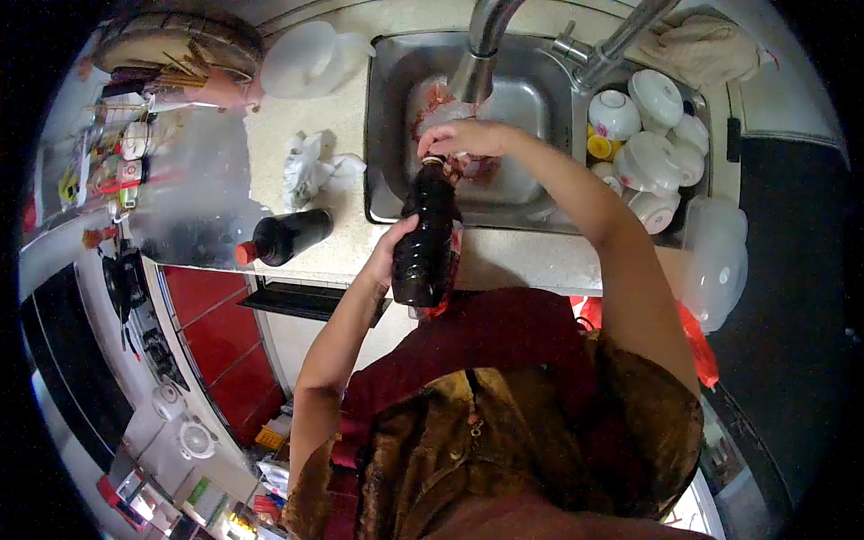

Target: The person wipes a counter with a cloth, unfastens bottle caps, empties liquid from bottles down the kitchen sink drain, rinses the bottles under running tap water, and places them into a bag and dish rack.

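A large dark bottle (pixel 427 236) is held across the front edge of the steel sink, its base towards my body and its neck over the basin. My left hand (pixel 389 250) is closed around the bottle's side. At the bottle's mouth, the fingers of my right hand (pixel 463 138) are pinched on its top; the cap itself is hidden under them. Below and behind that hand, reddish pieces that look like raw meat (pixel 479 169) lie in the sink (pixel 540 108). A second dark bottle with a red cap (pixel 292 237) is on the counter to the left.
The faucet (pixel 472 76) hangs over the basin just beyond my right hand. Stacked white bowls (pixel 650 162) fill the right side of the sink. A crumpled white plastic bag (pixel 310 169) and a translucent container (pixel 301 58) are on the left counter. Clear plastic tubs (pixel 714 261) stand at right.
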The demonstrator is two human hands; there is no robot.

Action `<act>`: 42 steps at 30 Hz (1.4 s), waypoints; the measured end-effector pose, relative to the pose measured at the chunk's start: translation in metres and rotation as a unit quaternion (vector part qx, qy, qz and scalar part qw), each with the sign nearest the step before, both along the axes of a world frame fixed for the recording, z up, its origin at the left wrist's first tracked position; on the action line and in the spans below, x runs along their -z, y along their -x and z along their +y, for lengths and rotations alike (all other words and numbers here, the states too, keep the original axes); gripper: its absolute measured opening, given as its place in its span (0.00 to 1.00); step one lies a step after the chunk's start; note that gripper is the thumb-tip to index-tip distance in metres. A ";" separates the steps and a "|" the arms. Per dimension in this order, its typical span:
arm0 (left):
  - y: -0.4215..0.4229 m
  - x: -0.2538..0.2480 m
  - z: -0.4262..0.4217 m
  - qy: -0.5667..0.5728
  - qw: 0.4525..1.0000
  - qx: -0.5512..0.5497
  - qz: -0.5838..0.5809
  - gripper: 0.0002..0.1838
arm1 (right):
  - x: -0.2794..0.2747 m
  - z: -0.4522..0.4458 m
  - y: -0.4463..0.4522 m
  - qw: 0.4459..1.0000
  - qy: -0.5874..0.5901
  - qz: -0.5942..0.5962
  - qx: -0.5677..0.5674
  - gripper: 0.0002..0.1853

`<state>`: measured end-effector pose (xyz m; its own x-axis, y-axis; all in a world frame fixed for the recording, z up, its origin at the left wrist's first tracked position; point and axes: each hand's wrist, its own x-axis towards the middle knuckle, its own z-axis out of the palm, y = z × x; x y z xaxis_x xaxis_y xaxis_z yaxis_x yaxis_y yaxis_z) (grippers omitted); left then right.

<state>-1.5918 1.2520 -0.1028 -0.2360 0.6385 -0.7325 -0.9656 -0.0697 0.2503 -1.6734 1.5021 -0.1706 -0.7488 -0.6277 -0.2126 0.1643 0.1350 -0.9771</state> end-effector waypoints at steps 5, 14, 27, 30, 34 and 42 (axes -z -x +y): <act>0.013 -0.024 0.025 -0.028 0.999 -0.008 -0.037 0.32 | 0.015 0.033 -0.005 0.979 0.009 -0.127 0.162 0.13; 0.023 0.014 0.043 -0.106 0.992 -0.018 -0.069 0.30 | -0.005 0.026 -0.098 0.938 -0.052 -0.210 0.270 0.15; 0.025 0.035 0.094 -0.032 0.984 -0.155 -0.079 0.31 | -0.054 0.023 -0.163 0.952 -0.070 -0.007 0.296 0.37; 0.029 0.034 0.098 -0.051 0.985 -0.138 -0.091 0.33 | -0.050 0.024 -0.166 0.945 -0.066 0.009 0.319 0.35; 0.034 0.047 0.105 -0.057 0.978 -0.171 -0.102 0.39 | -0.049 0.026 -0.165 0.938 -0.078 -0.011 0.337 0.27; 0.045 0.051 0.121 -0.091 0.973 -0.184 -0.106 0.47 | -0.064 0.027 -0.160 0.915 -0.053 0.034 0.399 0.16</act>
